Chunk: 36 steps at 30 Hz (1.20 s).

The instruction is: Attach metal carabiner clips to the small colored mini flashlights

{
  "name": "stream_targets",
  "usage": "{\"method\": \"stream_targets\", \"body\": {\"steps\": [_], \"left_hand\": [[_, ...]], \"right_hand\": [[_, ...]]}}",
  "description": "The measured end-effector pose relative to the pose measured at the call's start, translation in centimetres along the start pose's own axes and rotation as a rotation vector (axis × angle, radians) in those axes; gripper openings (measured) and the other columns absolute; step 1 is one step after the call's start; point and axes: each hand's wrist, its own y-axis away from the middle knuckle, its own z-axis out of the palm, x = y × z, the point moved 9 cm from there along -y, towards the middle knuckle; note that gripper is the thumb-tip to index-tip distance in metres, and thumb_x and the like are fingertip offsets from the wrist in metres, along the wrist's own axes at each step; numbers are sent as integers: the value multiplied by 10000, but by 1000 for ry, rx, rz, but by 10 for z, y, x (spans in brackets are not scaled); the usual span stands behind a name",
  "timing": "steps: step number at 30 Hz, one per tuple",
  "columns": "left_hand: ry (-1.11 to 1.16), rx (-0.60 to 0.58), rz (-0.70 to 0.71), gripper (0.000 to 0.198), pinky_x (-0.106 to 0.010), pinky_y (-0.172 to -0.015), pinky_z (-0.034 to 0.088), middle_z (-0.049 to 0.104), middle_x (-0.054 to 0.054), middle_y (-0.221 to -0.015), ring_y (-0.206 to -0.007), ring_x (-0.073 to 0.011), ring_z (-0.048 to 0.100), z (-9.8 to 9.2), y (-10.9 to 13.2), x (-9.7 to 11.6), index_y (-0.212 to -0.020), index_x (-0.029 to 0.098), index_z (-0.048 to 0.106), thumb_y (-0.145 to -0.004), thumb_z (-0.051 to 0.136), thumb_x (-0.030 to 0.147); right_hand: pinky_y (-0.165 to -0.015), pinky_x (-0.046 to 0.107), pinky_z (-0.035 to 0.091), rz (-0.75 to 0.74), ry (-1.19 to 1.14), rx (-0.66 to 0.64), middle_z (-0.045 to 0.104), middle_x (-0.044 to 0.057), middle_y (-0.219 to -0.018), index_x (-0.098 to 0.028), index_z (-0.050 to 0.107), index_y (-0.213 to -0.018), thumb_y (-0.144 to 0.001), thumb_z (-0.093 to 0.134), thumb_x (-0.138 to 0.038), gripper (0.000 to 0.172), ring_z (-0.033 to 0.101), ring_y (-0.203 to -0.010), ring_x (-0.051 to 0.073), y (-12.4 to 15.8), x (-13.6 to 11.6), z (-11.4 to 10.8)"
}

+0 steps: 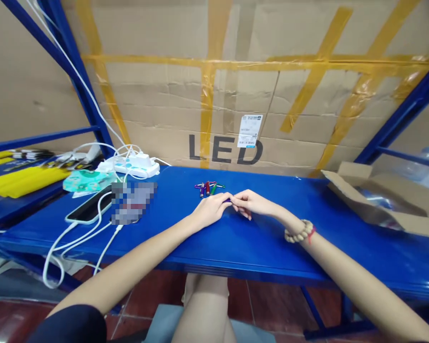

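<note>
Near the middle of the blue table (264, 252), my left hand (210, 209) is closed around a small dark purple piece (227, 200). My right hand (249, 202) meets it from the right, its thumb and forefinger pinched at the piece's right end; whether they hold a separate part is too small to tell. Just behind my left hand lie several small metallic pieces with clips, among them a red one (208, 188), a green one (213, 189) and a blue-purple one (202, 191).
At left lie a phone (89, 207) with white cables, a blurred-out device (133, 204), a teal packet (87, 182) and a white power strip (139, 166). An open cardboard box (386, 209) stands at right. A large carton (164, 105) backs the table between blue posts.
</note>
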Motion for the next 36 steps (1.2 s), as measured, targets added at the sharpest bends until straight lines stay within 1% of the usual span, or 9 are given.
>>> {"method": "stream_targets", "body": {"steps": [2,4,8,10,16,20,25,31,36], "left_hand": [[-40,-3,-59,220,-277,-754,477,680,-32,-1035,-949,-210,636,-5,0,-11,-972,216,596,-944,385,271],[-38,6,-88,222,-270,-739,472,686,-18,-1008,-928,-203,639,-10,-1,-20,-962,230,602,-942,387,282],[16,39,-93,210,-257,-714,463,684,-27,-894,-826,-185,638,-16,-7,-33,-1024,217,597,-915,429,283],[48,49,-60,204,-255,-725,456,665,-23,-795,-776,-176,626,-17,-9,-36,-997,198,602,-907,438,280],[38,52,-98,199,-248,-674,423,586,21,-645,-628,-144,560,-17,-8,-48,-947,206,588,-903,420,303],[68,42,-58,204,-238,-640,412,554,30,-618,-598,-134,535,-14,-7,-43,-924,197,566,-903,405,321],[135,32,-47,207,-232,-611,401,530,44,-587,-566,-124,508,-12,-7,-38,-895,203,543,-902,396,349],[291,86,-98,165,-232,-610,395,513,50,-552,-559,-118,494,-16,-7,-37,-789,194,490,-883,426,312],[471,120,-284,176,-211,-517,339,529,56,-524,-466,-88,418,-10,-9,-55,-781,184,469,-905,402,289]], "right_hand": [[-399,212,404,-23,44,-42,499,-26,-461,-157,516,-655,-740,487,-725,575,485,-387,92,-10,-5,2],[-432,219,405,-72,126,11,508,-20,-476,-150,557,-683,-780,454,-701,569,494,-410,97,-14,-12,-4],[-528,216,374,-214,473,393,574,-9,-549,-158,645,-752,-863,470,-547,441,507,-483,87,3,-29,-34],[-562,218,369,-245,556,500,630,-9,-628,-181,677,-841,-870,503,-484,351,527,-513,83,14,-33,-40],[-607,230,372,-53,749,621,711,5,-850,-239,714,-891,-785,630,-472,270,630,-783,150,22,-16,-54],[-606,249,392,137,794,587,720,6,-873,-254,734,-887,-690,677,-556,365,640,-809,181,24,7,-63],[-581,228,394,162,739,506,724,-18,-834,-274,740,-875,-728,653,-461,253,640,-737,144,24,11,-57],[-571,235,359,-61,890,472,710,28,-960,-235,747,-873,-782,621,-260,158,627,-791,159,13,-14,-29],[-634,238,392,-210,861,486,720,42,-940,-213,740,-901,-852,580,-279,180,640,-807,162,8,-24,-16]]}}
